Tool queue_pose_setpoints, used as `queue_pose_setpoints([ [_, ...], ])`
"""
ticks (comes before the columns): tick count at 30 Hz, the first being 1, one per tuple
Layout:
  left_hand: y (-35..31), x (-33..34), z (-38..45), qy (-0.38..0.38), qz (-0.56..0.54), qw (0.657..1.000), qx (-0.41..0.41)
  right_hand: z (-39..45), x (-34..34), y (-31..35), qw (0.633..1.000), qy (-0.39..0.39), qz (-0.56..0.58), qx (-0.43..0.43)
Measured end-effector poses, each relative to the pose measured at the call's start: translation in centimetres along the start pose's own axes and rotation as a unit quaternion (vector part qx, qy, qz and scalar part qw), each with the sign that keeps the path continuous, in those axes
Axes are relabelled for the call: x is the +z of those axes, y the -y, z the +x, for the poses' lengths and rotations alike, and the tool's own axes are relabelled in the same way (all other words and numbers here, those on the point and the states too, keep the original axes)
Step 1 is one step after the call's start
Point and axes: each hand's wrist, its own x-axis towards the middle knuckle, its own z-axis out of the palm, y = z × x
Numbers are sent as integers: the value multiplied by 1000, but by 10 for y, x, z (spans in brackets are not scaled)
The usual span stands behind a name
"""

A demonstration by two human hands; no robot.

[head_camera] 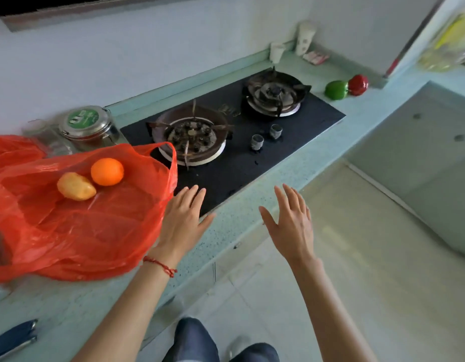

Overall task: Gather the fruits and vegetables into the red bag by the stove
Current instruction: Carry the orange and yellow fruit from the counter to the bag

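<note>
A long pale green desk runs from the near left to the far right. A black stove with two burners and two small knobs is set into it.

On the left part of the desk lies a big red bag, spread out and crumpled. One handle loop of the bag lies over the left edge of the stove. An orange and a yellow potato rest on the red plastic, side by side and touching or almost touching. I cannot tell if they sit inside the bag or on top of it.

The left hand is flat with its fingers straight, holding nothing. It is over the near edge of the stove, right beside the bag. A thin red string goes round its wrist. The right hand is also spread wide with straight fingers, holding nothing. It is to the right of the left hand, past the near edge of the desk.

Far left, behind the bag, stands a glass jar with a metal lid and a green label.

On the far right of the desk, past the stove, a green pepper and a red pepper sit touching each other, well apart from the bag.

Far back by the wall stand two white cups
</note>
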Motion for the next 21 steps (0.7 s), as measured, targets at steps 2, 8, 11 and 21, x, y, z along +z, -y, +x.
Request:
queue_pose_setpoints([
  [2,-28,6,3,9,2,1000,27,-15,-15,-21,1000,-17,-3,24],
  [8,-109,20,10,30,5,992,120,-64,-52,-85,992,-60,-16,108],
  [11,-145,25,14,42,-3,986,164,-86,-69,-111,984,-79,-25,158],
  [21,-230,35,29,69,-25,945,319,-137,-104,-150,941,-149,-70,296],
])
